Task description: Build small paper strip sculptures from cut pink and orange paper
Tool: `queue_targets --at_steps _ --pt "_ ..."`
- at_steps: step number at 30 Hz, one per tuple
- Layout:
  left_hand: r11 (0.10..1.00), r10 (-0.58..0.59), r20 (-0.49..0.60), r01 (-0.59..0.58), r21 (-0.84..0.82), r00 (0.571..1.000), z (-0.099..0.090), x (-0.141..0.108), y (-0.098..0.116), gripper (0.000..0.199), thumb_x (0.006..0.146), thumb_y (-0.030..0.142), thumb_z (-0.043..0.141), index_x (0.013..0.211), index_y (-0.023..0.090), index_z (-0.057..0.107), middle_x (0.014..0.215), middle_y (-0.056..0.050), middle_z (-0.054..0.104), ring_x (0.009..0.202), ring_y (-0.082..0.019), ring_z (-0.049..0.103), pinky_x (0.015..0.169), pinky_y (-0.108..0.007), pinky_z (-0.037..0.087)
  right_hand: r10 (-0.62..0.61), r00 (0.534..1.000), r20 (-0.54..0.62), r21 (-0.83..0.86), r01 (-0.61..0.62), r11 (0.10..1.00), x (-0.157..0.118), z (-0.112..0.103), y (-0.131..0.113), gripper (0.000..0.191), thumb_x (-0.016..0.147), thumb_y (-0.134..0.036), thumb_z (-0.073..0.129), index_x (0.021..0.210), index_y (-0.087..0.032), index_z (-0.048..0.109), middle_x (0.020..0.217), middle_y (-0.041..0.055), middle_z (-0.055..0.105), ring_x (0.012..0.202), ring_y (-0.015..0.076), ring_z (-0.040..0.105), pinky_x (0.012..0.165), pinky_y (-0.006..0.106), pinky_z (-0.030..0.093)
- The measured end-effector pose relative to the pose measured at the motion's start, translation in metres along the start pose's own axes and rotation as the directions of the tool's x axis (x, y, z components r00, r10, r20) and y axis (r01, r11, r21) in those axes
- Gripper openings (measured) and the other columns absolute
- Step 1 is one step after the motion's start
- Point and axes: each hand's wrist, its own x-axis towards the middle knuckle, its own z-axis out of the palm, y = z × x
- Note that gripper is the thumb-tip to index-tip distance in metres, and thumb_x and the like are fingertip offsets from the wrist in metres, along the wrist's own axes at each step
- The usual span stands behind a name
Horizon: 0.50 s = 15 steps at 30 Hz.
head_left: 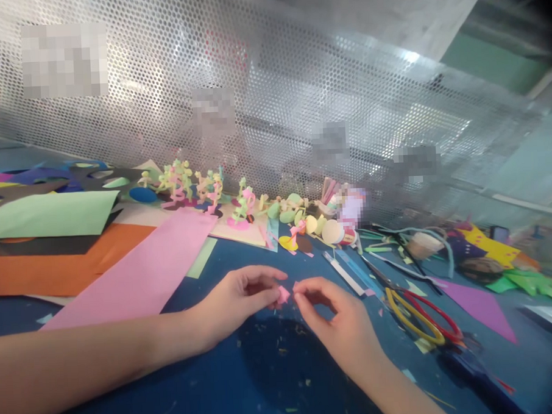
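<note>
My left hand [243, 297] pinches a small pink folded paper piece [283, 294] between thumb and fingers, above the blue table [210, 381]. Just to its right is my right hand [333, 308], thumb and index fingertips pressed together near the pink piece. A tiny bit of pink shows at those fingertips, too small to make out. The two hands are slightly apart. Beyond them stands a yellow paper disc [287, 243] with a pink curled strip on it.
Scissors with yellow and red handles [416, 323] lie at right, near a purple paper sheet [481, 308]. Pink paper [146, 267], orange paper [54, 271] and green paper [52, 215] spread left. Small paper figures [178, 184] line the back before a perforated metal screen [272, 128].
</note>
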Motion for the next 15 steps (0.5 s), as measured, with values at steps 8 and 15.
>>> queue_targets --at_steps 8,15 --pt "1.000 0.021 0.041 -0.021 -0.004 0.999 0.0015 0.0008 0.0017 0.014 0.076 0.027 0.061 0.084 0.015 0.059 0.076 -0.001 0.062 0.071 -0.011 0.055 0.072 -0.025 0.044 -0.050 0.999 -0.003 -0.014 0.050 0.999 -0.0007 0.0018 -0.0028 0.009 0.076 -0.015 0.055 0.080 -0.021 0.060 0.075 -0.0005 0.066 0.064 0.0112 0.062 0.063 0.021 0.051" --pt "1.000 0.005 0.037 -0.005 0.000 0.999 0.0011 0.0004 0.0001 0.015 0.075 0.027 0.063 0.083 0.015 0.062 0.074 -0.001 0.063 0.070 -0.011 0.057 0.072 -0.025 0.045 -0.142 0.989 -0.029 -0.106 0.138 0.985 -0.0018 0.0019 -0.0037 0.009 0.076 -0.014 0.054 0.079 -0.021 0.059 0.071 -0.0012 0.065 0.061 0.0109 0.061 0.064 0.023 0.051"
